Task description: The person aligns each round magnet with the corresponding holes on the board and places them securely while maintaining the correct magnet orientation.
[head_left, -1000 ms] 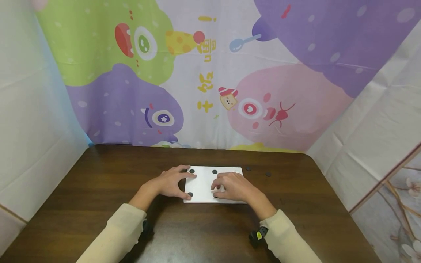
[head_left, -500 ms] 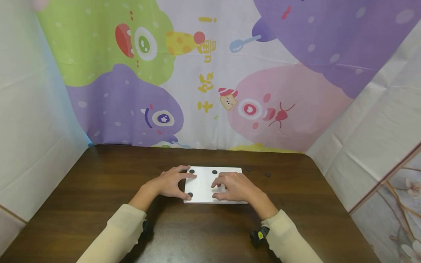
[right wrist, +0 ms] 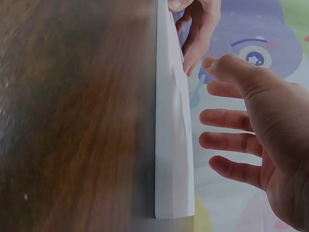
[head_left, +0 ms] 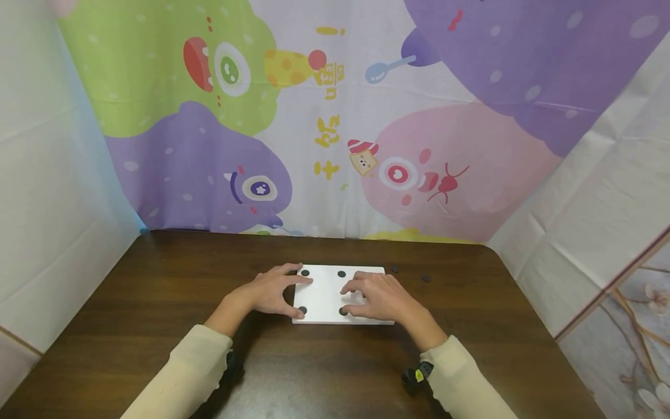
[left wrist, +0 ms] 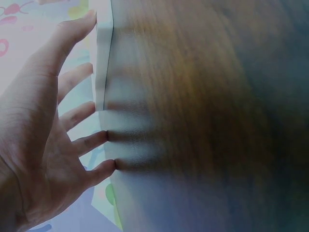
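Observation:
A flat white board [head_left: 321, 297] lies on the table with several black discs on it. One disc [head_left: 306, 273] is at its far left corner, another [head_left: 341, 274] at the middle of the far edge. My left hand [head_left: 269, 291] rests at the board's left end, fingers spread; its thumb is by the near left disc [head_left: 302, 310]. Over the right half is my right hand [head_left: 379, 297], thumb tip beside the near middle disc [head_left: 342, 311]. In the right wrist view its loosely bent fingers stand apart from the board and hold nothing. This hand hides part of the board's right half.
Two more black discs, one nearer [head_left: 395, 269] and one farther right [head_left: 426, 279], lie on the dark wooden table [head_left: 293, 366] beyond the board's right end. A printed cartoon curtain [head_left: 324, 203] hangs behind the table, with white cloth [head_left: 576, 192] at the sides.
My right hand has drawn back slightly to the right, and more of the near middle disc shows by its thumb. The left hand and the board have stayed in place.

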### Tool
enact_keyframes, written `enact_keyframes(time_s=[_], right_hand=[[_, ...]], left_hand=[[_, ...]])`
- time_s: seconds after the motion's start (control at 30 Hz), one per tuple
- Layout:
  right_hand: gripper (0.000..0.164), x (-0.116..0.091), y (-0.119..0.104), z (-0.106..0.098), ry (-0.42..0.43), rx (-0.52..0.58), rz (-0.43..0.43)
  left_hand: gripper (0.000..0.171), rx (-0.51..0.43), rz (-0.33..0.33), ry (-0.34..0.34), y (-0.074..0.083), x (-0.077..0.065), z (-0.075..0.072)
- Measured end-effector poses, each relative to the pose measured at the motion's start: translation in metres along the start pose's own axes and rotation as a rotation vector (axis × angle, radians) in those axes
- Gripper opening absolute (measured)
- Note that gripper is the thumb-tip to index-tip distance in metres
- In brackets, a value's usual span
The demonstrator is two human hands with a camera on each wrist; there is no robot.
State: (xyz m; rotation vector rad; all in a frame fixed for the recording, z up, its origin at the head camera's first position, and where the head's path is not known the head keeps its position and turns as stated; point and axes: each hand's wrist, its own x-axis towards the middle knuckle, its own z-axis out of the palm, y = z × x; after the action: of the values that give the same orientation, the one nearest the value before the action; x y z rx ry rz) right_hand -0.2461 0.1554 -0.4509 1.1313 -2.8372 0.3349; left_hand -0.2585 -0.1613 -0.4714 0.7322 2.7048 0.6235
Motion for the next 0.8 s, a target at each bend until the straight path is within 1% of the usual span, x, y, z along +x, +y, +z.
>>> enact_keyframes(time_s=[0.27,0.57,0.8], right_hand=[[0.031,-0.005,0.007,0.001,0.066,-0.078,0.028],[0.033,-0.008,0.012,0.003,0.055,-0.117,0.119],[0.033,-0.012,0.016,0.000,0.064,-0.090,0.157]], left_hand=[[0.090,0.007,0.010,0.000,0.000,-0.001,0.000],[0.089,0.002,0.019,-0.005,0.002,-0.004,-0.001],[0.089,-0.001,0.023,-0.003,0.001,-0.005,-0.001]])
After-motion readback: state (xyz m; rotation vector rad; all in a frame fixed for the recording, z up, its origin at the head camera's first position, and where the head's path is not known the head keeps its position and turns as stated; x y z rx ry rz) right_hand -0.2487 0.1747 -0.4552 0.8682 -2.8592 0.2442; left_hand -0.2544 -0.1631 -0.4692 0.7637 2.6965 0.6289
